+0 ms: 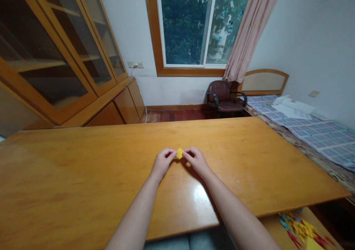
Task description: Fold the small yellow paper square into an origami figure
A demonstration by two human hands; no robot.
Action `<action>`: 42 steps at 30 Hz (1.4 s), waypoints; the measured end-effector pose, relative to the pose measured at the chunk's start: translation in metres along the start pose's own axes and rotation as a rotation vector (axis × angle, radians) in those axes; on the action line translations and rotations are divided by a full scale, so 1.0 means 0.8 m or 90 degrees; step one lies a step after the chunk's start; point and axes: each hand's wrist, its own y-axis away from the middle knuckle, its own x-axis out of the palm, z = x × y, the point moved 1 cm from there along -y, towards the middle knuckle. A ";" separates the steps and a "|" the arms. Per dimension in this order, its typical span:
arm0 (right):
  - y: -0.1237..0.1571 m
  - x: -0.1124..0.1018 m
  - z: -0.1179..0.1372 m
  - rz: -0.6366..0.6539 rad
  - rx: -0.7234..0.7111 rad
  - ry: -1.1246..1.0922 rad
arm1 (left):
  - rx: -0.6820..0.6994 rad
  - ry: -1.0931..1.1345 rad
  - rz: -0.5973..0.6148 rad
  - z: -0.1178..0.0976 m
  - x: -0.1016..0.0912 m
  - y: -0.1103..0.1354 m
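Between my two hands is a small yellow piece of folded paper (180, 153), held just over the wooden table (83, 168). My left hand (163, 162) pinches its left edge with thumb and fingertips. On the opposite side, my right hand (196, 159) grips the right edge in the same kind of pinch. The fingertips cover both ends of the paper, so only its middle shows, and its exact folded shape is too small to tell.
At the lower right, a lower surface holds a pile of yellow, red and blue strips (301, 227) and a yellow sheet (313, 243). Beyond the table stand a brown armchair (220, 94), a bed (305, 120) on the right and a glass-fronted cabinet (63, 63) on the left.
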 end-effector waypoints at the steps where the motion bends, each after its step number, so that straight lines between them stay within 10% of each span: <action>1: 0.000 0.000 0.000 0.001 -0.002 0.003 | -0.001 -0.001 -0.001 0.000 0.000 0.000; 23: -0.002 0.000 -0.002 0.029 -0.013 -0.006 | -0.092 0.251 0.017 0.000 0.008 0.001; 42: 0.002 0.005 0.005 0.048 -0.012 -0.047 | -0.065 0.167 0.040 0.005 0.009 0.003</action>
